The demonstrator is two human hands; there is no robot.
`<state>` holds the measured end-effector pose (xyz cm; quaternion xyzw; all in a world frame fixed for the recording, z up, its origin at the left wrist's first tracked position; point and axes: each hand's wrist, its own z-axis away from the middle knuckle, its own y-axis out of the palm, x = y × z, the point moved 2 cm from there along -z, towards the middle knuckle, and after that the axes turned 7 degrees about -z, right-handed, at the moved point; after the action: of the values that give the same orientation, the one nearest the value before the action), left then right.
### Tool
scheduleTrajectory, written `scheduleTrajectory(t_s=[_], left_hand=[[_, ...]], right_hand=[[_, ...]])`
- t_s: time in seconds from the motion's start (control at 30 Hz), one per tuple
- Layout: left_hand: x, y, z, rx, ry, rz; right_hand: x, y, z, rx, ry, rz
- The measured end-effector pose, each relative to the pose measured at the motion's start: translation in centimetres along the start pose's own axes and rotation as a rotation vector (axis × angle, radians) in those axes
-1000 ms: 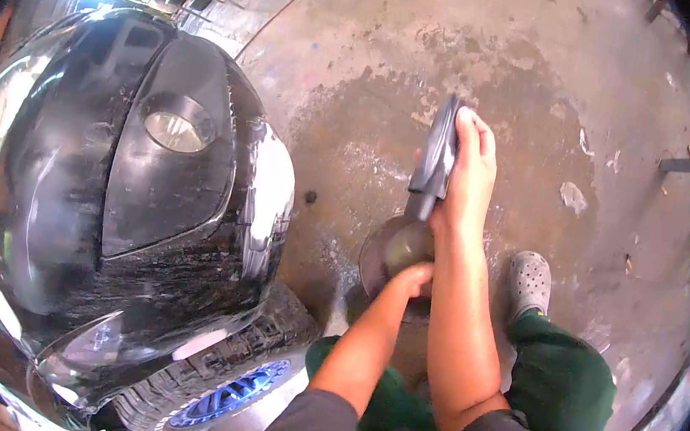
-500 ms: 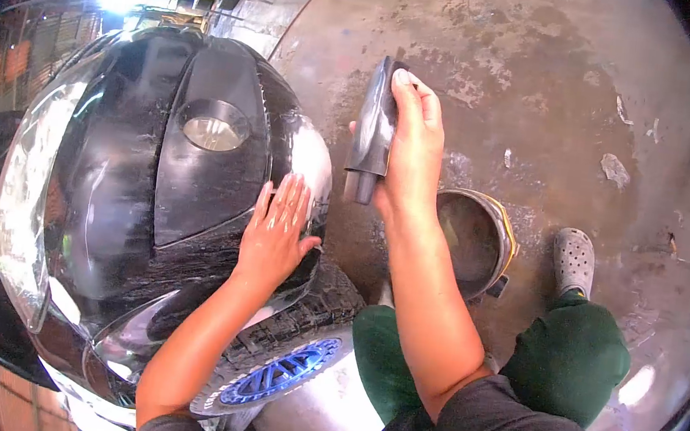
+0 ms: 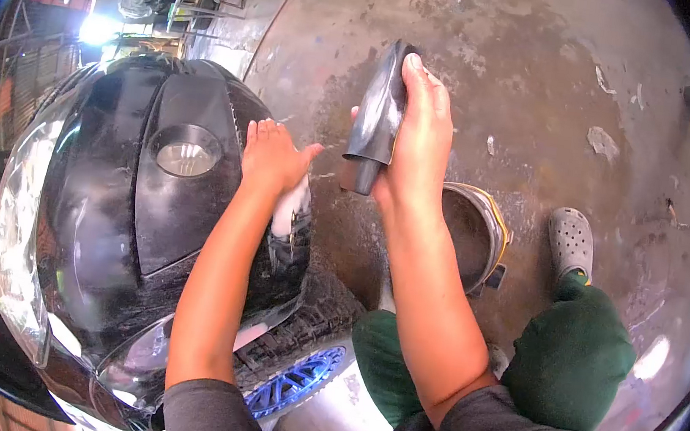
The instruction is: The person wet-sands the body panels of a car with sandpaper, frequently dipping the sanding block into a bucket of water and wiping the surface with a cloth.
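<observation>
My left hand (image 3: 273, 156) lies on the black car bumper (image 3: 100, 196), right of the round fog light (image 3: 187, 152), with its thumb spread to the right. My right hand (image 3: 422, 139) grips a dark, shiny tool (image 3: 378, 109) with a short grey stub at its lower end. The tool is held in the air over the floor; what exactly it is I cannot tell. Below my right hand, partly behind my forearm, a round bucket (image 3: 499, 233) with a yellow edge stands on the floor.
A tyre with a blue wheel rim (image 3: 296, 380) is under the bumper. My foot in a grey clog (image 3: 571, 244) stands right of the bucket. Metal racks (image 3: 207, 8) and clutter are at the upper left. A car headlight (image 3: 19, 238) is at the left.
My left hand has gone from the bucket to the bumper, then slid upward along it. My right hand, still holding the tool, has shifted left from over the bucket.
</observation>
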<state>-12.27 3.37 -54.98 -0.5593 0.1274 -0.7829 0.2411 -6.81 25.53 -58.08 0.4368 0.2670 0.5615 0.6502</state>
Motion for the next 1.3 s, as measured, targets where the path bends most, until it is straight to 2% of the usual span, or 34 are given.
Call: scheduleTrajectory(t_s=[0.2, 0.4, 0.6, 1.07, 1.3], left_hand=[[-1.0, 0.0, 6.1, -0.295, 0.081, -0.044], [-1.7, 0.6, 10.0, -0.393, 0.118, -0.086], [-1.8, 2.1, 12.5, -0.462, 0.144, 0.000], [-2.1, 4.7, 18.1, -0.375, 0.153, -0.014], [-2.2, 6.6, 24.2, -0.255, 0.166, -0.002]], right_hand=[[0.8, 0.0, 1.0, 0.012, 0.018, -0.019], [0.8, -0.8, 1.2, 0.005, 0.004, -0.001], [0.5, -1.4, 1.5, 0.019, 0.003, 0.030], [-0.1, -2.9, 1.6, 0.030, -0.014, 0.082], [-0.6, -3.8, 1.3, 0.036, 0.012, 0.115]])
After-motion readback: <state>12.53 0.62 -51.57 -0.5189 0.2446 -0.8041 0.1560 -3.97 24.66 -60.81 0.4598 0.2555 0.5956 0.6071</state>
